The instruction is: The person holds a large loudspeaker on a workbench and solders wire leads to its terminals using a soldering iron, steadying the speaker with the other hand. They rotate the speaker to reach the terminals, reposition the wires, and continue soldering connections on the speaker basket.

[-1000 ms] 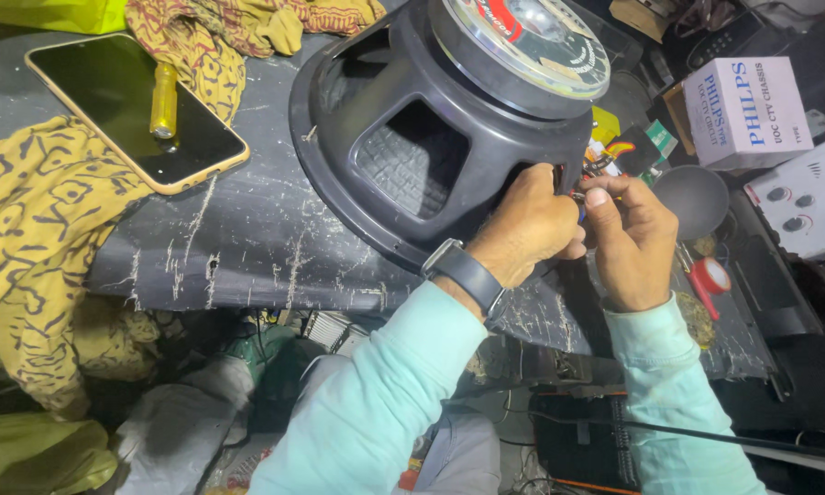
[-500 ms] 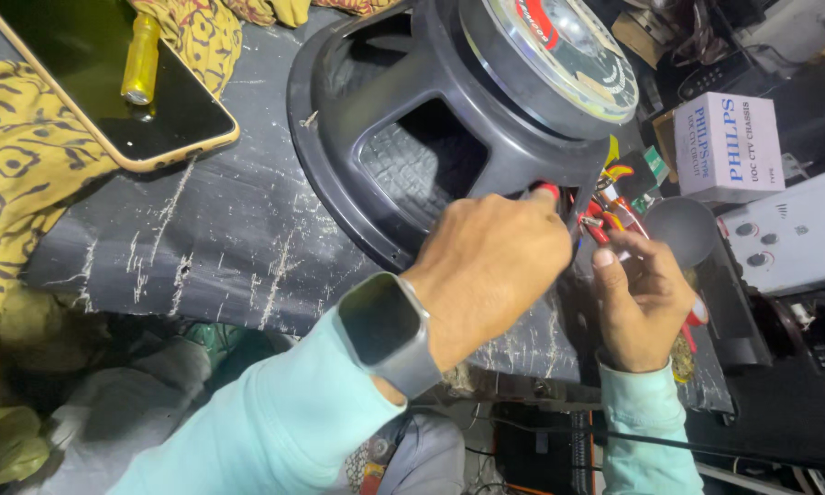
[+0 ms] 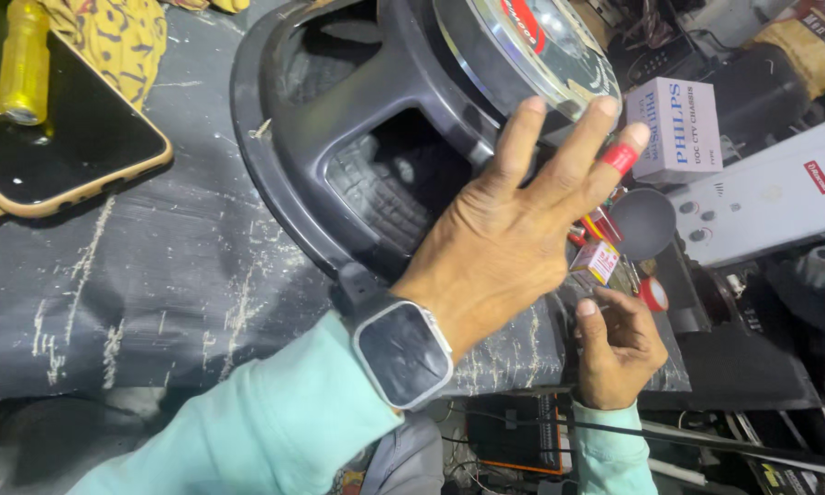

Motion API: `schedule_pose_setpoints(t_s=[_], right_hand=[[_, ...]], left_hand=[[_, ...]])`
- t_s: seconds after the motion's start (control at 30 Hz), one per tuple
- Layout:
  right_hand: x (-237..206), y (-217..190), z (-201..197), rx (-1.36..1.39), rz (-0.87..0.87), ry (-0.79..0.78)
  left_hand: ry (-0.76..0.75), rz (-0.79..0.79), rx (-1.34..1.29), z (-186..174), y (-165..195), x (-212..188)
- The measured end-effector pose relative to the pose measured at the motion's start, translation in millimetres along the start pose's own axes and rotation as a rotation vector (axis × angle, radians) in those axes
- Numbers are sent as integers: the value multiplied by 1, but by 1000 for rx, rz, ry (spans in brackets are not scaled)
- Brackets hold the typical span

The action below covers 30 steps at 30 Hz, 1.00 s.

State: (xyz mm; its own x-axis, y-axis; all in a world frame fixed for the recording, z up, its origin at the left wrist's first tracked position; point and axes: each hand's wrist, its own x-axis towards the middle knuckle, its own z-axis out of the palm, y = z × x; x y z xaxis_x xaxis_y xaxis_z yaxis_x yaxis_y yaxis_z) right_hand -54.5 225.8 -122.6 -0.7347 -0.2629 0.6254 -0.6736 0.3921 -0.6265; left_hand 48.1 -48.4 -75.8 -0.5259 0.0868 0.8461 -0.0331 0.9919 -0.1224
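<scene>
We see the left hand lifted over the large black loudspeaker, its fingers spread wide apart and holding nothing; one fingertip wears a band of red tape. A dark smartwatch sits on that wrist above a pale green sleeve. The loudspeaker lies cone down on the grey covered bench, its basket frame and shiny round magnet cap facing up. Just beside the loudspeaker's near right edge, the right hand is curled, its fingers together beneath a small pink box; we cannot tell whether they touch it. Left of the loudspeaker a phone lies face up on the bench with a yellow cylinder resting on it. Right of the loudspeaker sit a white carton and a white appliance panel.
</scene>
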Motion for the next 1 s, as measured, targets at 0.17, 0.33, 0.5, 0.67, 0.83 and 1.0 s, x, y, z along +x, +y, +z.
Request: schedule_pose_setpoints(t_s=[0.17,0.33,0.5,0.67,0.83,1.0], right_hand=[[-1,-3,3,-34,-47,-37],[-1,-2,2,-91,-86,-66],[-2,-1,1,-79,-32,-55],[-2,-1,0,-76,1,-36],[-3,-5,-4,-159,-133,-56],[-7,-8,-4,-93,-109,-30]], left_hand=[[-196,94,47,2,6,9],[-302,74,406,4,13,18],[-226,78,344,6,16,25],[-163,110,240,6,14,28],[-288,240,144,3,8,25],[7,171,-34,-2,4,16]])
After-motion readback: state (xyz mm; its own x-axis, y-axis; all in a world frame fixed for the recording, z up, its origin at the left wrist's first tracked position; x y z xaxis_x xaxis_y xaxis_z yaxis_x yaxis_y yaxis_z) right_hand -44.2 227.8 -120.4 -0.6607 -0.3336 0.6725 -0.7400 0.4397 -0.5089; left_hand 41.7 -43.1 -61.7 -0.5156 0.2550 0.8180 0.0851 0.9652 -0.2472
